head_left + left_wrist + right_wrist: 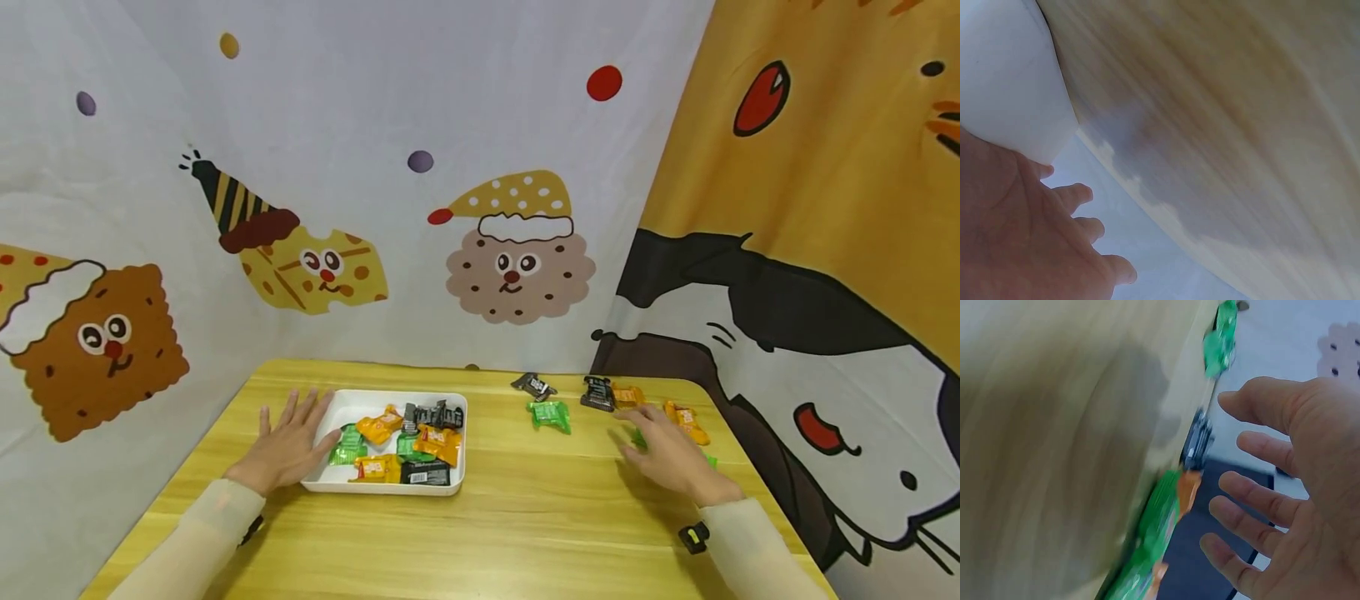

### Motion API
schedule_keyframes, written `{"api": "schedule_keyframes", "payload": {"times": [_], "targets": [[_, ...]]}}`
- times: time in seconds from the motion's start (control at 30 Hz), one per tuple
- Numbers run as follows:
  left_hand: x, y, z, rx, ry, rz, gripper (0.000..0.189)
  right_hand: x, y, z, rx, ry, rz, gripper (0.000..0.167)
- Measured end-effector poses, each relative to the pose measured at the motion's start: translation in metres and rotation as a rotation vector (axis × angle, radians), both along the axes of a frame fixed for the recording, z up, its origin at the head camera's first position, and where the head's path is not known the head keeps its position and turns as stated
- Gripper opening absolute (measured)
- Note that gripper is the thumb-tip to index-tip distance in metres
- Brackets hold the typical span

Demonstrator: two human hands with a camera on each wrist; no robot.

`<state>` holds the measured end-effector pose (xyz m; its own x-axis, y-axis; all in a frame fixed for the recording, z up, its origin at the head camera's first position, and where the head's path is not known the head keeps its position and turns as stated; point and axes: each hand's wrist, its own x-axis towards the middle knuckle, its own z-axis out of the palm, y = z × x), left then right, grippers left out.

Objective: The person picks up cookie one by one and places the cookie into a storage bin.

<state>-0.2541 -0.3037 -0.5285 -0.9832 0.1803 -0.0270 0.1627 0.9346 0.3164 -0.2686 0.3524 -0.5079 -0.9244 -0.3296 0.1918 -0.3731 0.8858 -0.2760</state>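
Observation:
With fingers spread, my left hand (288,446) is at the left side of a white tray (382,489), its thumb by the rim. In the tray lie several small wrapped candies: an orange candy (380,425), a green candy (347,447) and a black candy (426,474) among them. On the right, my right hand (666,454) hovers over loose candies with its fingers extended and nothing held. It partly hides green candies, one of them a long green candy (1160,519) in the right wrist view. An orange candy (686,423) lies just beyond this hand.
Farther back on the wooden table (525,533) lie a green candy (550,415), a black candy (534,385), another black candy (597,392) and an orange candy (628,397). A cartoon-printed curtain (495,100) hangs behind the table's back edge.

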Motion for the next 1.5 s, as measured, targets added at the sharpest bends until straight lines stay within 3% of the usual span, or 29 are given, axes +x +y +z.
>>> {"api": "schedule_keyframes", "payload": {"times": [0.4,0.83,1.03,1.5], "targets": [[0.002,0.0,0.001,0.009,-0.003,-0.002,0.086,0.005,0.046,-0.003,0.048,0.005,-0.092,0.059],[0.001,0.001,0.001,0.008,0.01,-0.004,0.086,0.01,0.068,-0.005,0.041,-0.094,-0.155,0.063],[0.001,0.0,0.0,0.013,0.004,-0.004,0.086,0.009,0.071,-0.008,0.037,-0.169,-0.169,0.065],[0.001,0.0,-0.002,0.0,0.018,0.008,0.086,0.009,0.072,-0.01,0.033,-0.157,-0.12,0.058]]}}
